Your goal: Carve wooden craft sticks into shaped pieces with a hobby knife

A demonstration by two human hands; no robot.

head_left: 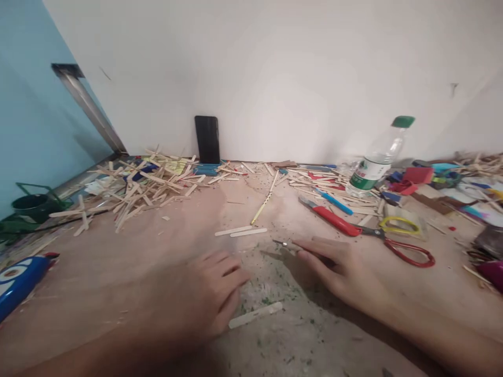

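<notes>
My right hand (330, 262) is closed round a slim craft knife (280, 242), its metal tip pointing left just over the table; most of the handle is hidden by my fingers. To the left, my left hand (218, 288) is low over the tabletop, blurred, with its fingers bent downward. Beside its thumb side lies a wooden craft stick (255, 315), and I cannot tell whether they touch. Beyond my hands, two pale craft sticks (248, 232) lie side by side. A yellowish stick with dark marks (262, 206) points away from me behind them.
Red-handled scissors (383, 234) and a blue pen-like tool (334, 201) lie at right. A water bottle (371, 167) leans near the wall. At back left are heaped sticks (145, 188) and an upright black phone (207, 140). A blue glue bottle (19, 283) lies far left.
</notes>
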